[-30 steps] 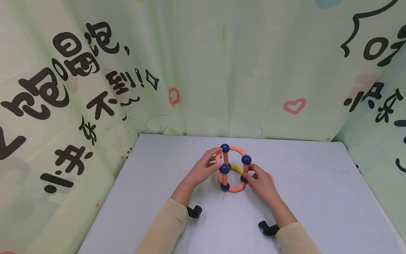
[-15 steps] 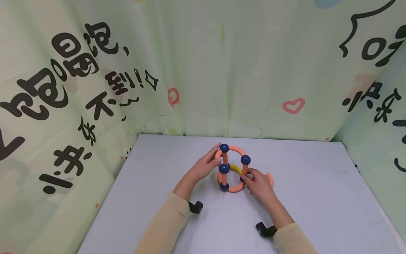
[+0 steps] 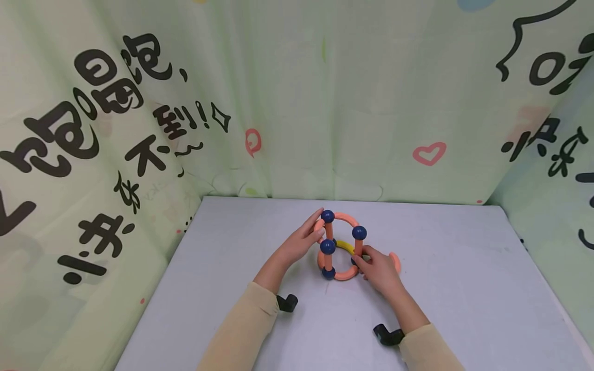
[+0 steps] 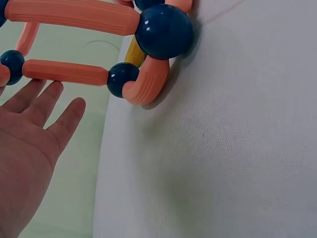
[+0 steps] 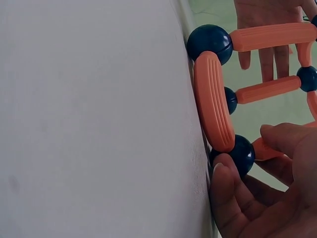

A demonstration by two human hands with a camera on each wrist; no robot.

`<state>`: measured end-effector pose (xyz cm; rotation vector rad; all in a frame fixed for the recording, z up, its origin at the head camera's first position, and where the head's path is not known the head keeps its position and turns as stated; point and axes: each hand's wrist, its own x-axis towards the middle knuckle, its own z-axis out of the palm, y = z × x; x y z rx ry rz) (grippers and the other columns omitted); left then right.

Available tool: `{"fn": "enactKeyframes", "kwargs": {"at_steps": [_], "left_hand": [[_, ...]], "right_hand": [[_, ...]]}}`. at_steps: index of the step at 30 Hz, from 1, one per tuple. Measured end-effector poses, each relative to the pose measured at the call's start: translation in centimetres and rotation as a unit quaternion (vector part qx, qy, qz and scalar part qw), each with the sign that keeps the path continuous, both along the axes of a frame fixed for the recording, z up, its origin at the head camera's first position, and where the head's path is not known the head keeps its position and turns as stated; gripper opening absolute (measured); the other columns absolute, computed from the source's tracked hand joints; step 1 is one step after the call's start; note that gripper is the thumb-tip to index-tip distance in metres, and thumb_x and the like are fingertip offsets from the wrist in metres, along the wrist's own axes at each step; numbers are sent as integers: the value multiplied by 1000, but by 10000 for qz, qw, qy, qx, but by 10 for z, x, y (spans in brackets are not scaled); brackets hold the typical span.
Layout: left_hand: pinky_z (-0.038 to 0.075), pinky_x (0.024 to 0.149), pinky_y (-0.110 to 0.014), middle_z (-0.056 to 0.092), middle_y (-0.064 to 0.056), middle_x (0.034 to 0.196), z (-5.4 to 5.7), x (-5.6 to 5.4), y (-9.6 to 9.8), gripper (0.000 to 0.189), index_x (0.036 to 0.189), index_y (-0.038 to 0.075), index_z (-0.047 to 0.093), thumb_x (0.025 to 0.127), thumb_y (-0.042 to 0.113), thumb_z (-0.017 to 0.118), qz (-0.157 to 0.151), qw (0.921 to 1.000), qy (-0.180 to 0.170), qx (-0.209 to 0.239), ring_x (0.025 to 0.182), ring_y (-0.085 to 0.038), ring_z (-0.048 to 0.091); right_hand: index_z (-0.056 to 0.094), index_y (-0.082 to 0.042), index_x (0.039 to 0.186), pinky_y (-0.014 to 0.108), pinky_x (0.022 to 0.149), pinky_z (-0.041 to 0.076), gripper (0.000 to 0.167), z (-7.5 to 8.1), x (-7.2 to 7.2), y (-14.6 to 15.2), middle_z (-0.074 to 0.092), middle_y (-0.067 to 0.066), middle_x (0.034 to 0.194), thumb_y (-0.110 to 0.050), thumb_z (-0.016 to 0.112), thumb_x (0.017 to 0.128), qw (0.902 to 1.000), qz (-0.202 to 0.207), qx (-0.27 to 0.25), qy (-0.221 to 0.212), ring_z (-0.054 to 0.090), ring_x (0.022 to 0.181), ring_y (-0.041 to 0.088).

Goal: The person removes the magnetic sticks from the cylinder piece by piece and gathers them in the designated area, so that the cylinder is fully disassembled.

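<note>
A frame of orange rods (image 3: 347, 217) and dark blue balls (image 3: 327, 247), with one yellow piece (image 3: 344, 246), stands on the pale grey table (image 3: 455, 288). My left hand (image 3: 301, 242) lies against the frame's left side with straight fingers (image 4: 47, 101), just by an orange rod (image 4: 64, 72). My right hand (image 3: 377, 268) is at the lower right corner. There its thumb (image 5: 225, 198) and fingers pinch a blue ball (image 5: 242, 154) and the rod joined to it. A curved orange bottom piece (image 5: 213, 101) rests on the table.
A loose curved orange piece (image 3: 396, 260) lies on the table just right of my right hand. Green printed cloth walls (image 3: 325, 103) close in the table at the back and both sides. Black wrist mounts (image 3: 286, 302) sit by my sleeves.
My left fingers have gone from curled on the top ring to straight against it. My right hand has shifted slightly left onto the lower right corner, uncovering the loose orange piece.
</note>
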<state>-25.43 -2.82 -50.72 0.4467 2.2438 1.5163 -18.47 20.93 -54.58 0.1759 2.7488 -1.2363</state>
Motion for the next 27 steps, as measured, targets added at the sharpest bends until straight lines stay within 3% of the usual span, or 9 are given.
{"fn": "enactKeyframes", "kwargs": {"at_steps": [5,14,21,27], "left_hand": [[27,114,-65,36,4,159,1,4,-1,55,146,62,18,101,52,48,46,9999,145,-40,148,-25,34],[33,115,-57,38,2,158,0,14,-5,59,151,54,19,100,52,49,164,9993,329,42,147,-22,35],[34,117,-49,38,2,158,-2,17,-8,60,153,48,21,101,47,51,125,9986,386,347,147,-18,34],[37,115,-50,41,3,155,-4,21,-12,61,155,41,22,102,43,52,110,9982,461,370,144,-20,40]], "right_hand": [[59,-13,128,30,56,47,38,0,-3,2,66,4,78,-37,61,98,9999,93,39,-38,57,58,17],[59,-14,126,29,55,47,37,1,-10,6,65,4,75,-38,60,98,9992,351,16,-188,56,58,17],[58,-13,127,28,54,46,38,2,-14,7,64,4,73,-37,60,98,9985,445,-54,-311,55,56,17],[58,-13,128,29,54,46,36,5,-17,9,62,5,73,-34,59,99,9969,723,-108,-292,54,56,19]]}}
